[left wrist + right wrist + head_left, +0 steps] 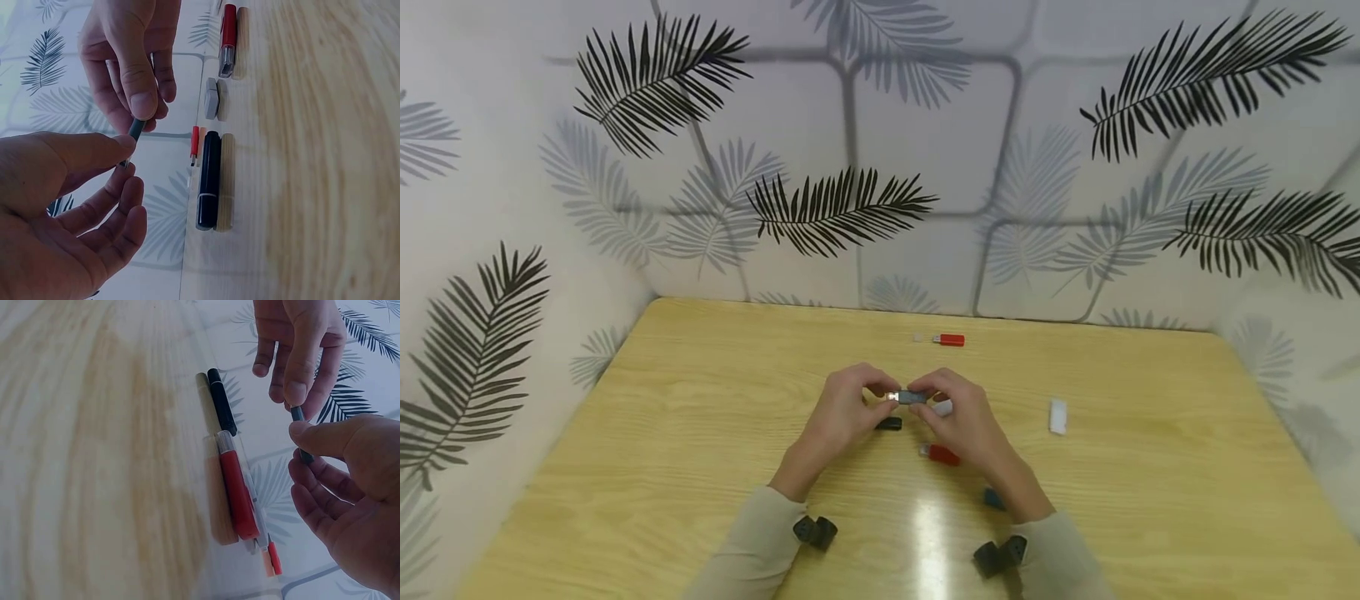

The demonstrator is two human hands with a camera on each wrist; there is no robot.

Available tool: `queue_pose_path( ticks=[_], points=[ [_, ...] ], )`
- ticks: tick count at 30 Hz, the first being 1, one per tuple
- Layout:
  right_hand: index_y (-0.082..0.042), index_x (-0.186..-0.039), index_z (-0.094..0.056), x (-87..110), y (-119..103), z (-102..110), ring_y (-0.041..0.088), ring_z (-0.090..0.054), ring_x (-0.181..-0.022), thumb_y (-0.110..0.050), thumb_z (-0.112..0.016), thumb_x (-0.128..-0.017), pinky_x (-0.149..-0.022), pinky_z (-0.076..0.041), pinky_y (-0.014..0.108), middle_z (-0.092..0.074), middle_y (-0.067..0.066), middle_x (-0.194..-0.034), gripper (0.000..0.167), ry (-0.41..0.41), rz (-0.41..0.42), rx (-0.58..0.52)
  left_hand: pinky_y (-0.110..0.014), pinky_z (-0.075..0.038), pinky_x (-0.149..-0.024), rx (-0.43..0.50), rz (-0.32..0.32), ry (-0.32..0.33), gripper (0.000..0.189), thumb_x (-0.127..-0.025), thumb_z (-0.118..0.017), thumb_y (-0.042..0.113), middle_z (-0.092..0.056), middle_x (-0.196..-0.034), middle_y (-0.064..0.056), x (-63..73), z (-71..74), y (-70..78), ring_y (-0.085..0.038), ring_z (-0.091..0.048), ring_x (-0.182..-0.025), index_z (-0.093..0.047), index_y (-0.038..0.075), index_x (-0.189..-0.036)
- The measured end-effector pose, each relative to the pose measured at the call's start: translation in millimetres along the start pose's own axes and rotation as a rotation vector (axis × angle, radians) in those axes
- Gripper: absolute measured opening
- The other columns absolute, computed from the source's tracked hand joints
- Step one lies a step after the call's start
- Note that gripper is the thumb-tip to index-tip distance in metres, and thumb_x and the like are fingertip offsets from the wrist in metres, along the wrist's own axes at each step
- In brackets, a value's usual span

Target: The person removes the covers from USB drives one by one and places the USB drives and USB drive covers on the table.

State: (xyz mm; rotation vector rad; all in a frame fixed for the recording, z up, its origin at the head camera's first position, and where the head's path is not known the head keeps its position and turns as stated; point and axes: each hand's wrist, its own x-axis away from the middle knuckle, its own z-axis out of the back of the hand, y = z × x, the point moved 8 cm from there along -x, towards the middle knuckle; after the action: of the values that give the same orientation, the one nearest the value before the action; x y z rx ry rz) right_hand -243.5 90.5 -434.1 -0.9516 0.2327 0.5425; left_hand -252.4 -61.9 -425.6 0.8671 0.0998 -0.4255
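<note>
A dark grey USB flash drive (912,397) is held between both hands above the table, its metal plug pointing left. My left hand (842,410) pinches the plug end between thumb and forefinger. At the other end, my right hand (964,414) grips the grey body with thumb and fingers. Below the left fingers lies a black flash drive (209,181). A red flash drive (237,494) with a clear-looking end rests on the table under the right hand. Partly hidden behind the right hand is a light grey piece (943,408).
Farther back on the table (737,350) lies a smaller red flash drive (952,340) beside a small clear piece (917,337). A white flash drive or cap (1057,417) is to the right. A dark teal object (994,498) shows beside the right forearm. A patterned wall (917,258) borders the table.
</note>
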Motion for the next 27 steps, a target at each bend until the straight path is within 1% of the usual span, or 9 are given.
queue_pose_path(
  ticks=[2, 8, 12, 16, 23, 27],
  points=[
    [-0.004, -0.106, -0.073, -0.1, 0.1, 1.2, 0.020, -0.070, -0.089, 0.001, -0.081, -0.087, -0.081, -0.060, 0.044, -0.070, 0.005, -0.101, 0.021, -0.004, 0.006, 0.011, -0.027, -0.055, -0.072, -0.002, -0.007, 0.000, 0.014, -0.089, -0.080, 0.003, -0.070, -0.098, -0.004, -0.3, 0.0, 1.6, -0.019, -0.066, -0.090, -0.078, 0.009, -0.100],
    [-0.004, -0.106, -0.073, 1.7, -1.0, 4.9, 0.019, -0.070, -0.089, -0.001, -0.080, -0.088, -0.079, -0.061, 0.045, -0.070, 0.005, -0.100, 0.020, -0.006, 0.026, 0.012, -0.024, -0.056, -0.071, 0.045, -0.011, -0.019, 0.012, -0.089, -0.080, 0.003, -0.071, -0.096, -0.002, 0.5, -1.3, 2.5, -0.016, -0.067, -0.087, -0.077, 0.008, -0.100],
    [-0.005, -0.105, -0.073, 2.8, -3.3, 7.5, 0.017, -0.070, -0.088, -0.001, -0.080, -0.088, -0.074, -0.061, 0.045, -0.070, 0.004, -0.100, 0.019, -0.017, 0.032, 0.018, -0.022, -0.056, -0.070, 0.062, -0.030, -0.020, 0.012, -0.089, -0.080, 0.004, -0.072, -0.095, -0.001, 1.1, -2.1, 3.3, -0.013, -0.068, -0.085, -0.077, 0.009, -0.100],
    [-0.006, -0.105, -0.074, 2.3, -6.1, 10.9, 0.015, -0.068, -0.087, -0.001, -0.080, -0.088, -0.071, -0.060, 0.045, -0.070, 0.002, -0.101, 0.019, -0.018, 0.029, 0.027, -0.024, -0.056, -0.070, 0.085, -0.059, -0.026, 0.013, -0.090, -0.079, 0.003, -0.073, -0.096, -0.001, 1.4, -2.2, 3.9, -0.013, -0.068, -0.085, -0.076, 0.008, -0.102],
    [-0.006, -0.107, -0.074, -0.7, -11.2, 11.6, 0.014, -0.069, -0.089, -0.003, -0.079, -0.089, -0.074, -0.059, 0.046, -0.070, 0.002, -0.103, 0.019, -0.054, 0.070, 0.014, -0.025, -0.058, -0.071, 0.135, -0.054, -0.030, 0.013, -0.089, -0.080, 0.003, -0.073, -0.093, 0.001, 1.5, 2.2, 0.9, -0.013, -0.068, -0.082, -0.077, 0.008, -0.100],
    [-0.006, -0.107, -0.075, -2.7, -11.0, 15.9, 0.014, -0.069, -0.089, -0.003, -0.080, -0.089, -0.075, -0.059, 0.046, -0.071, 0.002, -0.102, 0.019, -0.048, 0.066, 0.017, -0.031, -0.059, -0.076, 0.145, -0.083, -0.037, 0.013, -0.089, -0.080, 0.003, -0.075, -0.095, 0.000, -2.1, 2.3, 1.3, -0.012, -0.069, -0.082, -0.079, 0.007, -0.101]
  ],
)
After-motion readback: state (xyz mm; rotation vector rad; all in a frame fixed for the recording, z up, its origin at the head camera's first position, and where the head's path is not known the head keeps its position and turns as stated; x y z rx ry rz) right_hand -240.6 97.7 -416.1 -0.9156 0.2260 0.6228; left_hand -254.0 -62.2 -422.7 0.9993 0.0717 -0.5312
